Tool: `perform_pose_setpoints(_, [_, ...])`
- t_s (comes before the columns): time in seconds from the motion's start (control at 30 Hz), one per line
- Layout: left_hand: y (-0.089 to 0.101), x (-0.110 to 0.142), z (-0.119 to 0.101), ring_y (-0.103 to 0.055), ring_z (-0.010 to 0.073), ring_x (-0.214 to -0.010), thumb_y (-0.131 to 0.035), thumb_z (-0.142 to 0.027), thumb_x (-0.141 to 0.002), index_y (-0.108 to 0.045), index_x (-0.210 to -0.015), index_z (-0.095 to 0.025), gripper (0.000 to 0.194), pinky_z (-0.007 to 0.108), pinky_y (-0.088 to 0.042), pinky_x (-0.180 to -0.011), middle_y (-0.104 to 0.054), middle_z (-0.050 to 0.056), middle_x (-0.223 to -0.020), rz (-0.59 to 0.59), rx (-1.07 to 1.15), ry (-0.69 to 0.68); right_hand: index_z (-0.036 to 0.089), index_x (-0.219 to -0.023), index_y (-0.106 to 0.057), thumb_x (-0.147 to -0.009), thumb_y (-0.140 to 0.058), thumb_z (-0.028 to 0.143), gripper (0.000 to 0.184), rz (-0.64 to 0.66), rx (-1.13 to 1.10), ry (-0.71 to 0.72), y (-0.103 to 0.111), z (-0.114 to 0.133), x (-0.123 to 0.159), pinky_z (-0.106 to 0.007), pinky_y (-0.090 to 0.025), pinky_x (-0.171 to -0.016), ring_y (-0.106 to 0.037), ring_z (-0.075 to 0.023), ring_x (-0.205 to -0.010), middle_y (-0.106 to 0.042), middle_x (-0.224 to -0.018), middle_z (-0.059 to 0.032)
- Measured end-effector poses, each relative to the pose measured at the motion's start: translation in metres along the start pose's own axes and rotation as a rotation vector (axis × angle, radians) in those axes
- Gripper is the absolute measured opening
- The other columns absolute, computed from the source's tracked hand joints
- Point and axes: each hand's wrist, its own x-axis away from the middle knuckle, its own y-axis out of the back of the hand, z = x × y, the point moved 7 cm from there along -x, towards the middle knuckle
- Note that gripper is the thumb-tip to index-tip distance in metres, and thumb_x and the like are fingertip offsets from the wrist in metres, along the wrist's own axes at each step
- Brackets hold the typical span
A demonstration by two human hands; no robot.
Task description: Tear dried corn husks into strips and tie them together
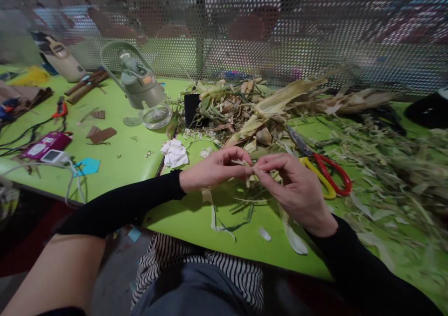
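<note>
My left hand [224, 167] and my right hand [296, 185] meet fingertip to fingertip over the green table. Both pinch a thin pale strip of corn husk [248, 180] between thumb and fingers; part of it is hidden behind the fingertips. Just right of my right hand lie scissors [332, 173] with one red and one yellow handle, blades pointing away. A heap of dried corn husks [266, 115] rises beyond my hands. Below them are loose husk scraps [292, 234] and a narrow curled strip [214, 218]. Crumpled white tissue [174, 153] sits near my left wrist.
A green-lidded bottle [143, 89] stands back left, near a black phone-like slab [192, 110]. Farther left are a purple power strip [47, 145] with cables, orange-handled pliers [60, 108] and brown rolls [87, 85]. Shredded husks [395, 180] cover the right. A perforated metal screen [238, 36] borders the back.
</note>
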Motion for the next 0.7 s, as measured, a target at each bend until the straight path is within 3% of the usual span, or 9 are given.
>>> perform_pose_setpoints(0.1, [0.004,-0.001,0.0,-0.055,0.0057,-0.07,-0.072,-0.021,-0.083,-0.058,-0.09,-0.014,0.017,0.023,-0.045,-0.07,-0.06,-0.002,-0.08,-0.04,-0.102,-0.055,0.024,-0.091,-0.062,-0.089,-0.066,0.035,0.012,0.059,-0.091,-0.122,-0.004,-0.012,-0.002,-0.034,-0.056,-0.067,-0.068,-0.019,-0.076,-0.07,-0.088,-0.0035])
perform_pose_setpoints(0.17, [0.006,0.0,-0.001,-0.056,0.0065,-0.071,-0.069,-0.021,-0.084,-0.058,-0.089,-0.014,0.015,0.023,-0.045,-0.07,-0.06,-0.001,-0.082,-0.067,-0.204,-0.103,0.023,-0.098,-0.064,-0.09,-0.066,0.036,0.016,0.108,-0.028,-0.146,-0.005,-0.014,-0.003,-0.033,-0.056,-0.065,-0.068,-0.019,-0.074,-0.072,-0.09,-0.0044])
perform_pose_setpoints(0.33, [0.011,0.004,-0.011,-0.062,0.0111,-0.083,-0.064,-0.022,-0.088,-0.059,-0.093,-0.014,0.01,0.025,-0.049,-0.077,-0.066,0.004,-0.092,-0.105,-0.563,-0.274,0.023,-0.106,-0.071,-0.096,-0.059,0.029,0.017,0.15,0.27,0.094,-0.006,0.0,-0.002,-0.035,-0.056,-0.073,-0.072,-0.0223,-0.084,-0.077,-0.098,-0.0065])
perform_pose_setpoints(0.43, [0.008,0.005,-0.012,-0.065,0.0133,-0.085,-0.06,-0.025,-0.092,-0.058,-0.094,-0.016,0.01,0.027,-0.05,-0.076,-0.07,0.005,-0.093,-0.077,-0.753,-0.311,0.021,-0.102,-0.071,-0.097,-0.056,0.023,0.015,0.106,0.394,0.246,-0.008,0.01,0.002,-0.033,-0.055,-0.071,-0.072,-0.0209,-0.08,-0.077,-0.092,-0.0069])
perform_pose_setpoints(0.53, [0.005,0.006,-0.01,-0.068,0.0151,-0.088,-0.056,-0.026,-0.094,-0.056,-0.1,-0.017,0.011,0.029,-0.053,-0.078,-0.071,0.007,-0.098,-0.059,-0.82,-0.329,0.019,-0.095,-0.069,-0.097,-0.054,0.022,0.015,0.083,0.509,0.306,-0.011,0.016,0.005,-0.033,-0.052,-0.067,-0.07,-0.021,-0.075,-0.075,-0.085,-0.008])
perform_pose_setpoints(0.63, [0.001,0.008,-0.015,-0.067,0.0184,-0.104,-0.061,-0.023,-0.091,-0.052,-0.112,-0.015,0.024,0.033,-0.054,-0.091,-0.068,0.012,-0.113,-0.062,-0.78,-0.393,0.019,-0.088,-0.067,-0.096,-0.054,0.026,0.016,0.061,0.505,0.226,-0.008,0.014,0.004,-0.032,-0.049,-0.061,-0.065,-0.0195,-0.067,-0.072,-0.077,-0.0066])
perform_pose_setpoints(0.7, [0.003,0.009,-0.023,-0.063,0.021,-0.114,-0.067,-0.024,-0.086,-0.05,-0.119,-0.015,0.038,0.037,-0.051,-0.101,-0.064,0.015,-0.123,-0.118,-0.735,-0.424,0.02,-0.087,-0.067,-0.094,-0.057,0.03,0.016,0.051,0.383,0.041,-0.002,0.002,0.001,-0.03,-0.045,-0.054,-0.061,-0.017,-0.06,-0.069,-0.072,-0.0041])
